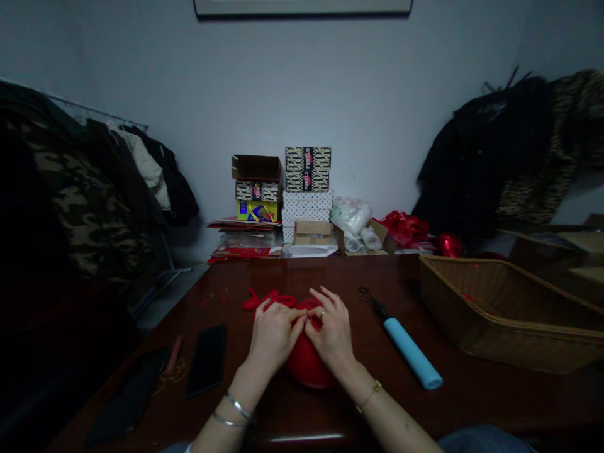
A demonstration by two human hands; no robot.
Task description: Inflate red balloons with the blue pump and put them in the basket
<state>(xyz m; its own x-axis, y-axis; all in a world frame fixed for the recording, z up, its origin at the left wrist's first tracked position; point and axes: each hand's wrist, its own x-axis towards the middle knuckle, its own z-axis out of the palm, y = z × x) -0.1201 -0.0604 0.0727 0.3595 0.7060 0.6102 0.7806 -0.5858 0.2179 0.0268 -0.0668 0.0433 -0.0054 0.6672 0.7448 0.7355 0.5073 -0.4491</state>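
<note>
A red inflated balloon (309, 362) rests at the table's front, beneath my two hands and partly covered by them. My left hand (276, 333) pinches at the top of it with thumb and forefinger. Opposite, my right hand (333, 327), with a ring on one finger, pinches at the same spot, fingertips almost touching the left ones. The balloon's neck is hidden between the fingertips. Flat red balloons (252, 301) lie just behind my left hand. Off to the right is a light blue hand pump (410, 352) with a black nozzle end.
A wicker basket (509, 327) stands on the right of the brown table (377, 402). On the left lie a black phone (206, 360), another dark flat object (129, 393) and yellowish rubber bands (174, 372). Stacked boxes (307, 170) are beyond the table's far edge.
</note>
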